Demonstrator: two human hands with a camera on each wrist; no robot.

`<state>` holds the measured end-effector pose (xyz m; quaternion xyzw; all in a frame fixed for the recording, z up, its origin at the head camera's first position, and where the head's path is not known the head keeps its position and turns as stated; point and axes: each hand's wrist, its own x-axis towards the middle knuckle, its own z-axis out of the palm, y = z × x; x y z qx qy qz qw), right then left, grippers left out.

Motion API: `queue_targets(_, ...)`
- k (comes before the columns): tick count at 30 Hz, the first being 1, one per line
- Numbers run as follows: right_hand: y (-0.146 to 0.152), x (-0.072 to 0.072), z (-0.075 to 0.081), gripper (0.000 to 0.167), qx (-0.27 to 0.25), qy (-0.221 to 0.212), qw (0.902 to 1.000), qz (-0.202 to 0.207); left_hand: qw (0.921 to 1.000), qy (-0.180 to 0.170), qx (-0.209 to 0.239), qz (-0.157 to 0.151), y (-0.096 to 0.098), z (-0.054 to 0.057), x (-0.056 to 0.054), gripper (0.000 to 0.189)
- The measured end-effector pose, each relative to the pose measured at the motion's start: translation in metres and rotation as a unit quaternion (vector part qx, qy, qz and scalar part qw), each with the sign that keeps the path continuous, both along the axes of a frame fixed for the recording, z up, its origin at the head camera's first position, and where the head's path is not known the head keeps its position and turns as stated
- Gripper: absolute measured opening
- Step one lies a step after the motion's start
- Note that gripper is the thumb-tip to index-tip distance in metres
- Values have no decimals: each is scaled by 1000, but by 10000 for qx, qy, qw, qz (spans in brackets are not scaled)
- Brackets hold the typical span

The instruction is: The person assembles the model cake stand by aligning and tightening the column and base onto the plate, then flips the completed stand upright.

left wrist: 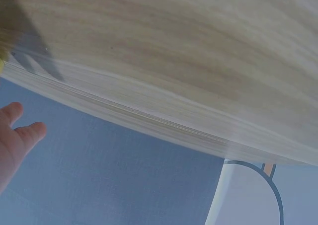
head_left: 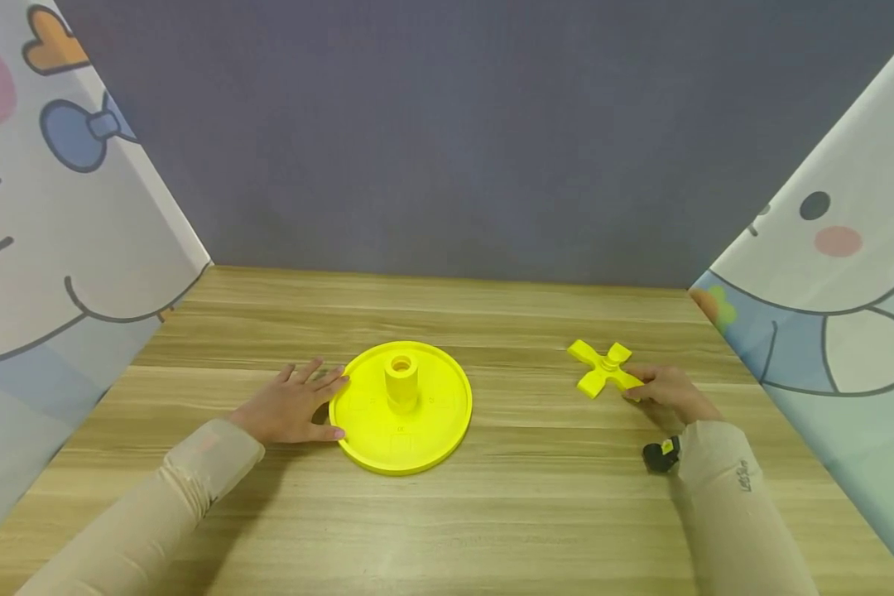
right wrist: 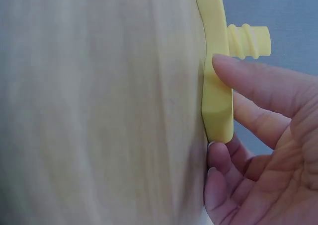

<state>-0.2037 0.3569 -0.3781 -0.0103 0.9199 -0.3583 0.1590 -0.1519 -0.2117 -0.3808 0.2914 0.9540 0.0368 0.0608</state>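
1. The left hand (head_left: 286, 410) lies flat with its fingers straight and spread, gripping nothing; its fingertips and thumb touch the left edge of the yellow round base.
2. The right hand (head_left: 669, 391) pinches one arm of the yellow four-armed piece, the arm nearest to it. In the right wrist view the thumb lies on that arm's upper face, with fingers curled at its end.
3. The yellow round base (head_left: 447, 418) sits on the wooden table (head_left: 492, 521), near the middle, between the two hands. It has a raised rim, and faint square outlines mark its surface.
4. A hollow yellow post (head_left: 401, 385) stands upright at the middle of the base, its round hole facing up.
5. The yellow four-armed piece (head_left: 594, 379) is to the right of the base, well apart from it, low against the table. A threaded stub (right wrist: 253, 41) rises from its middle.
6. Both forearms wear pale sleeves (head_left: 130, 521); the right one carries dark lettering. A black device (head_left: 657, 458) with a yellow patch sits beside the right cuff.
7. Behind the table rises a dark grey-blue wall (head_left: 447, 149), flanked by a left panel (head_left: 67, 240) and a right panel (head_left: 860, 281) with cartoon prints.
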Motion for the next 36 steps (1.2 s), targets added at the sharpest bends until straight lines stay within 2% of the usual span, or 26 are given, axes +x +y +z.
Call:
queue_targets(10, -2, -4, 2, 70, 199, -51, 9998, 73, 10000, 1, 0, 22, 0, 0, 0, 86)
queue_targets(14, -3, -5, 1, 68, 312, -10, 9995, -96, 10000, -7, 3, -13, 1, 1, 0, 87)
queue_targets(18, -5, -7, 2, 67, 122, -214, 9986, -470, 10000, -31, 29, -22, 2, 3, 1, 86)
queue_targets(24, -10, -6, 7, 69, -336, -581, 9945, -810, 10000, -5, 42, -16, 1, 2, 0, 85)
queue_targets(26, -12, -4, 8, 69, -654, -660, 9911, -957, 10000, 5, 41, -24, 1, 1, 0, 85)
queue_targets(31, -14, -2, 5, 64, -1753, -695, 9753, -1151, 10000, 7, 70, -45, 0, 0, 0, 85)
queue_targets(36, -14, 1, 3, 65, -2475, -626, 9592, -1218, 10000, 20, 76, -57, 0, -1, 0, 85)
